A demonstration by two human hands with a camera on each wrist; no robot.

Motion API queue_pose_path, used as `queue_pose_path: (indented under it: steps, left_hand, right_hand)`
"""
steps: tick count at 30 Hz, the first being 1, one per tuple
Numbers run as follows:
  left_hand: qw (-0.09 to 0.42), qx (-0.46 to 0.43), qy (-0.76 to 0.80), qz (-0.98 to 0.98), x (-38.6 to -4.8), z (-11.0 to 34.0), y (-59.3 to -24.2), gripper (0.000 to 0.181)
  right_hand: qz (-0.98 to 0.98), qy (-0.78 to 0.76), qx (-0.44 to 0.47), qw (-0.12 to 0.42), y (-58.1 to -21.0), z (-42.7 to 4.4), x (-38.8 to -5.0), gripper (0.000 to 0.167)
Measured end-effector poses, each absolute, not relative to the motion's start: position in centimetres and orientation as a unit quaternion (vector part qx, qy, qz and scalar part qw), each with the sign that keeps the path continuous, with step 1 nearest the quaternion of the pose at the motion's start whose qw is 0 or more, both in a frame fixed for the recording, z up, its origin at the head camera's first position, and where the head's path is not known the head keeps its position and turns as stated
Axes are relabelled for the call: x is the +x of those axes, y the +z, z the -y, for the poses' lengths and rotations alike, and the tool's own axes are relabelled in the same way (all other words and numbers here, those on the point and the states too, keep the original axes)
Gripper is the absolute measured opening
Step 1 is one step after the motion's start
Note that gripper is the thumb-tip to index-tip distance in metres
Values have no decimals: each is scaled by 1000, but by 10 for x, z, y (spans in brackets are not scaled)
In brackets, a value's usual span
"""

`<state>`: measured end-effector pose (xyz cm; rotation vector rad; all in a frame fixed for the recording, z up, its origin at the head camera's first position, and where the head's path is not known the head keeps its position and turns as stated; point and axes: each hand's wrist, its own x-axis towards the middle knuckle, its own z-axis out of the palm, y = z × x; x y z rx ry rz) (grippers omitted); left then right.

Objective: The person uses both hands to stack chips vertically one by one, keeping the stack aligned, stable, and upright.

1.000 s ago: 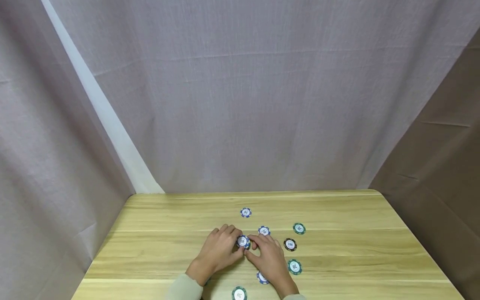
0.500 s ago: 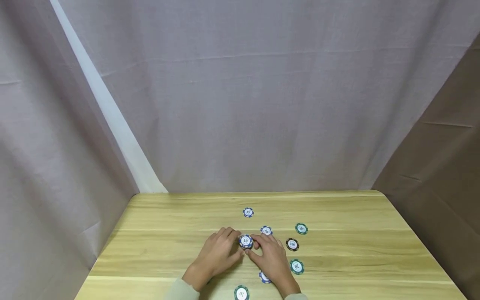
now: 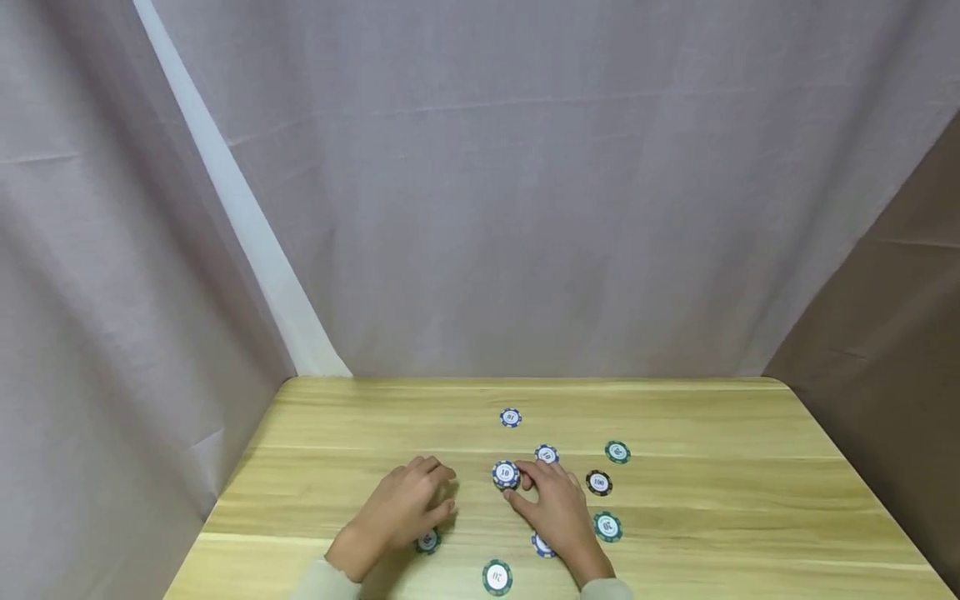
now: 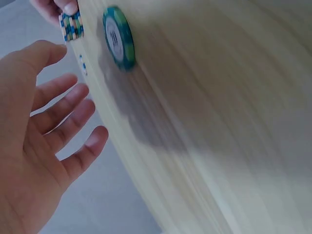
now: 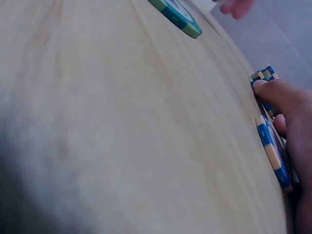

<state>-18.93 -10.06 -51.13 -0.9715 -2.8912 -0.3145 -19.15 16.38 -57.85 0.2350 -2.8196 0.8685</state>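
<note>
A short stack of poker chips (image 3: 506, 474), a blue and white "10" chip on top, stands mid-table in the head view. My right hand (image 3: 558, 512) holds it from the right, thumb and fingers at its edge; the right wrist view shows the thumb (image 5: 273, 92) against the layered chip edges. To the left of the stack, and apart from it, my left hand (image 3: 401, 504) hovers with loosely bent, spread fingers and nothing in them. Below that hand lies a green chip (image 3: 427, 542). A blue chip (image 3: 542, 546) is partly covered by my right wrist.
Single chips lie flat around the stack: blue ones (image 3: 511, 417) behind it, green ones (image 3: 607, 527) and a black "100" chip (image 3: 598, 482) to the right, another green chip (image 3: 497, 577) near the front. Grey curtains (image 3: 525, 208) hang beyond the wooden table (image 3: 720, 500).
My left hand has let go of the stack and moved left toward me, uncovering more of the green chip below it. My right hand stays at the stack. The head view has shifted slightly.
</note>
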Motion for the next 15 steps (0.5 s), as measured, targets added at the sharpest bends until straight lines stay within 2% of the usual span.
queue_pose_path:
  steps: [8, 15]
  left_hand:
    - [6, -340, -84, 937, -177, 125, -506, 33]
    - [-34, -342, -83, 935, -169, 132, -500, 41]
  right_hand:
    - [947, 300, 75, 90, -579, -163, -192, 43]
    - [947, 301, 74, 88, -582, -162, -195, 41]
